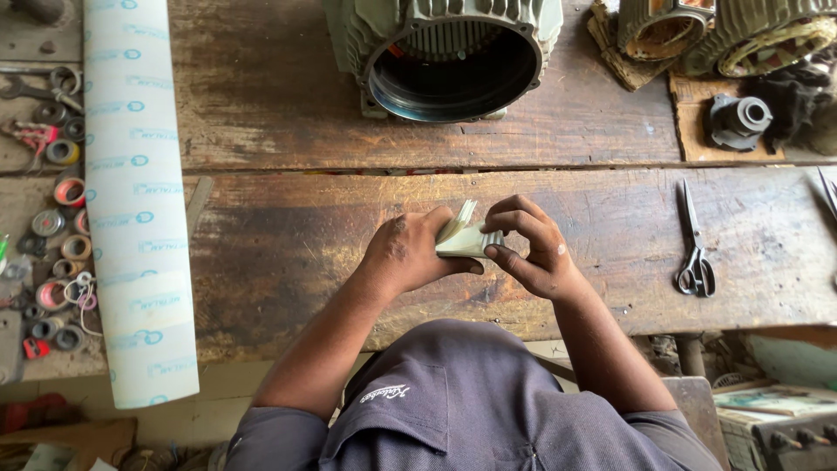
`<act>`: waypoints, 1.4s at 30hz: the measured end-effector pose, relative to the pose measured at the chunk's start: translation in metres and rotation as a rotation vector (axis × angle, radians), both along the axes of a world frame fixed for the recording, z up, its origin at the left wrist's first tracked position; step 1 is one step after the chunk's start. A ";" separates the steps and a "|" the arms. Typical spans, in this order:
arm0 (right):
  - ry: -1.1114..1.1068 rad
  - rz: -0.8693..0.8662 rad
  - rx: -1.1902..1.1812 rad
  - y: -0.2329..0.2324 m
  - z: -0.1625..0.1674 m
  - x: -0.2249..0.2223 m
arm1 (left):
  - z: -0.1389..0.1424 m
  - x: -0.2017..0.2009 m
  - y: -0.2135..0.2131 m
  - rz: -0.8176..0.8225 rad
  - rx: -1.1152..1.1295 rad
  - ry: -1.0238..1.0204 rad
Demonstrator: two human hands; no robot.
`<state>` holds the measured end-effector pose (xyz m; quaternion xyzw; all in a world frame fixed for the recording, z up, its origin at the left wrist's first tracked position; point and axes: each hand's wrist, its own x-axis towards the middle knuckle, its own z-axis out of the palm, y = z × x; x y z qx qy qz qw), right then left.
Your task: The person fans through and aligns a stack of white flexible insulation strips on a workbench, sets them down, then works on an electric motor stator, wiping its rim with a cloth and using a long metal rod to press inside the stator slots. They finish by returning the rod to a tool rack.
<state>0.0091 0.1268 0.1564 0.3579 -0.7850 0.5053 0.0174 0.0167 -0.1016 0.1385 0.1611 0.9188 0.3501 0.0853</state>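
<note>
Above the middle of a worn wooden workbench (288,235), my left hand (408,253) grips a small stack of pale folded paper strips (464,235). The strips fan out upward between both hands. My right hand (532,246) pinches the right side of the same stack with thumb and fingers. Both hands hover close over the bench top, near its front edge.
A long white printed sheet roll (138,201) lies along the left. Small tape rolls (61,227) and tools are scattered at the far left. An open motor housing (449,57) stands at the back, more motor parts (741,35) at the back right. Scissors (695,244) lie to the right.
</note>
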 end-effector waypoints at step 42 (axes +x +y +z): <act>0.093 -0.083 0.060 -0.032 0.002 0.006 | -0.011 -0.014 -0.029 -0.103 0.036 0.044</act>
